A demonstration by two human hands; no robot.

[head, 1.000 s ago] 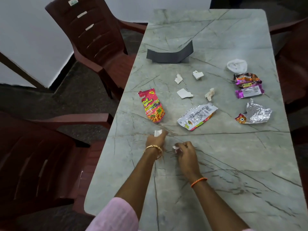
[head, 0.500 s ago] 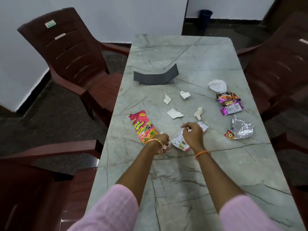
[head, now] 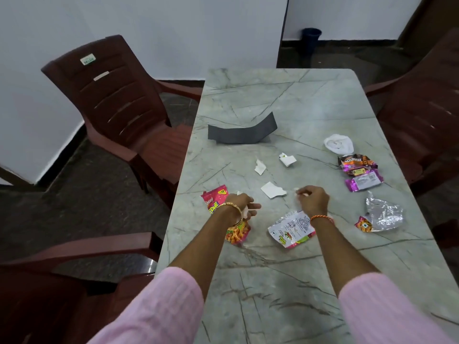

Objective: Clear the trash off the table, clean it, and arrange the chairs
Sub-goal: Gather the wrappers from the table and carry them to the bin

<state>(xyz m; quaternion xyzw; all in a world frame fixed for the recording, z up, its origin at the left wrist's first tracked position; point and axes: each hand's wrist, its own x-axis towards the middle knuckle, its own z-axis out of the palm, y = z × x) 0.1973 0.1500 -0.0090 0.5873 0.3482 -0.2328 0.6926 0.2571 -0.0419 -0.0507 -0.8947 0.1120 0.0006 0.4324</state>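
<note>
Now nearest the right hand [head: 313, 200], already pinching a scrap: torn paper piece [head: 273, 189] just left; left hand [head: 242, 207] clutching scraps too.

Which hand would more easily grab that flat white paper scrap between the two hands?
Probably the right hand: its fingertips sit just beside the flat paper scrap, while the left hand sits farther away and already holds white scraps.

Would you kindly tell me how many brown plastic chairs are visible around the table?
3: one chair at the far left, one at the near left, one on the right. Others may lie outside the frame.
</note>
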